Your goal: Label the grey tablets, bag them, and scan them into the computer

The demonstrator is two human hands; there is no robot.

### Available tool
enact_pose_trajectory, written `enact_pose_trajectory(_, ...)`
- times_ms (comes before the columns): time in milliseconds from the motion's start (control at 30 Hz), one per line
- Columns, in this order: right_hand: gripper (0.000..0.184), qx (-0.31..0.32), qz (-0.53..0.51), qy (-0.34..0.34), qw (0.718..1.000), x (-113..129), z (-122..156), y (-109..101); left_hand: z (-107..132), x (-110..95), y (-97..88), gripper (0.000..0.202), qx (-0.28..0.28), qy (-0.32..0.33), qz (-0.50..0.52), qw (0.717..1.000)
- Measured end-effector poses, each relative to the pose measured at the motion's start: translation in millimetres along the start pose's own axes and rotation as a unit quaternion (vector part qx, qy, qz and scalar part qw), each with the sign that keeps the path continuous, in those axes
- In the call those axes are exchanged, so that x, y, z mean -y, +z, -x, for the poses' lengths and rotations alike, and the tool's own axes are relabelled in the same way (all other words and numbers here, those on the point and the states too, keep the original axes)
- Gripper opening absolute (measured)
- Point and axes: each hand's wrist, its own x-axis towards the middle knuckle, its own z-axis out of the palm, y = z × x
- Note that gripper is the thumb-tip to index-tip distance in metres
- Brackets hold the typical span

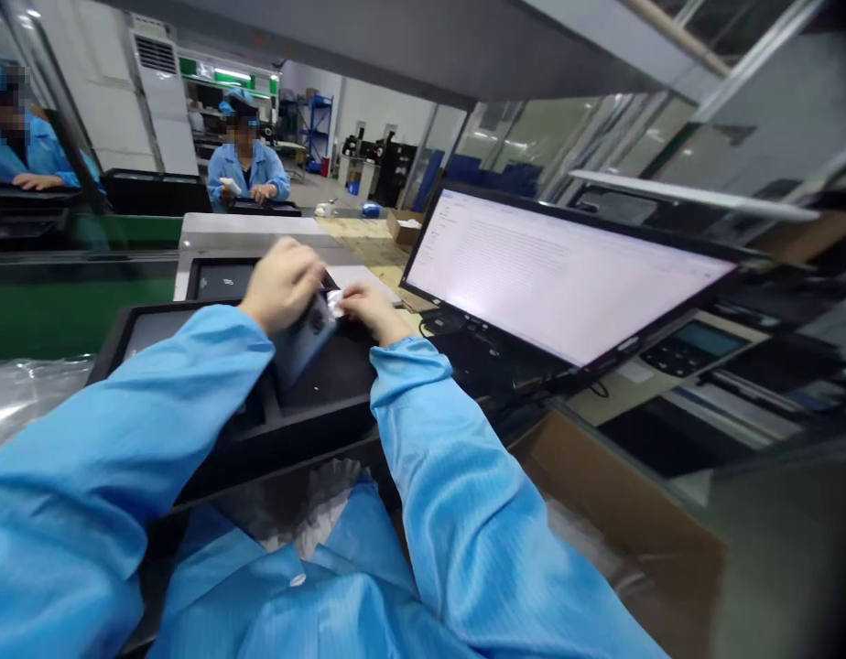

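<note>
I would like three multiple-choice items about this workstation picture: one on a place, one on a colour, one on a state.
1. Where is the monitor relative to the person's hands?
A. to their right
B. to their left
C. behind the person

2. What colour are the person's sleeves?
A. white
B. light blue
C. green

3. What is the state of the monitor's screen?
A. dark
B. cracked
C. lit, showing a pale page

Answers:
1 A, it stands right of the right hand.
2 B, both sleeves are light blue.
3 C, the screen glows white.

The left hand grips a dark flat device; the right hand presses a small white piece against it.
</note>
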Motion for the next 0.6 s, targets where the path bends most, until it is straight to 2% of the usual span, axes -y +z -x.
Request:
enact_pose_trajectory(67, 0.021, 0.147, 0.003, 0.004, 0.989, 7.9, 3.5, 10.8, 5.9, 11.9, -19.5, 0.053, -0.088, -0.026, 0.015, 0.996)
enact_pose_trajectory(100, 0.025, 0.193, 0.03, 0.003, 0.981, 11.5, 4.0, 15.2, 9.0, 16.2, -25.8, 0.053, -0.113, -0.03, 0.019, 0.993)
enact_pose_trajectory(133, 0.027, 0.212, 0.067, 0.002, 0.975, 14.5, 3.8, 18.4, 11.8, 19.0, -29.7, 0.053, -0.126, -0.032, 0.02, 0.991)
enact_pose_trajectory(200, 0.031, 0.182, 0.146, -0.017, 0.972, 18.2, 2.3, 20.7, 15.8, 20.3, -30.5, 0.052, -0.136, -0.039, 0.019, 0.99)
enact_pose_trajectory(300, 0.028, 0.028, 0.191, -0.062, 0.979, 17.7, -0.6, 13.9, 16.7, 13.2, -18.6, 0.049, -0.119, -0.042, 0.02, 0.992)
enact_pose_trajectory(367, 0.021, -0.096, 0.164, -0.065, 0.98, 14.8, -2.2, 5.6, 15.2, 4.6, -6.2, 0.047, -0.049, -0.033, 0.024, 0.998)
enact_pose_trajectory(433, 0.024, -0.18, 0.133, -0.049, 0.973, 11.2, -3.7, -2.0, 14.7, -5.7, 7.3, 0.051, 0.091, -0.039, 0.03, 0.995)
enact_pose_trajectory(500, 0.027, -0.219, 0.116, -0.031, 0.968, 8.3, -5.1, -6.4, 16.4, -16.5, 19.7, 0.055, 0.227, -0.056, 0.034, 0.972)
enact_pose_trajectory(533, 0.026, -0.225, 0.11, -0.025, 0.968, 7.7, -5.7, -7.3, 18.1, -21.4, 24.5, 0.057, 0.272, -0.064, 0.034, 0.959)
enact_pose_trajectory(600, 0.024, -0.224, 0.102, -0.016, 0.969, 9.3, -5.9, -7.7, 22.3, -29.6, 28.6, 0.058, 0.324, -0.071, 0.034, 0.943)
